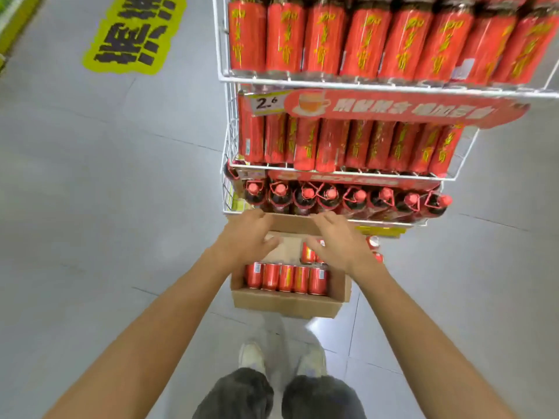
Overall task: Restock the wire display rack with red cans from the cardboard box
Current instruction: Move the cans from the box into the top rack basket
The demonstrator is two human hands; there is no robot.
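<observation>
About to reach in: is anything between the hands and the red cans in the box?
Nothing visible. The cardboard box is open-topped, its near row of red cans lies uncovered, and the left hand and right hand hover open above its far half.

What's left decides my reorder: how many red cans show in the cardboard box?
7: five red metal cans in a row along the brown cardboard box's near wall; two more behind, partly under the right hand, which may hide others.

left grip [246, 237] spread | right grip [338, 240] spread, seemingly empty | arms [169, 313] outstretched
</observation>
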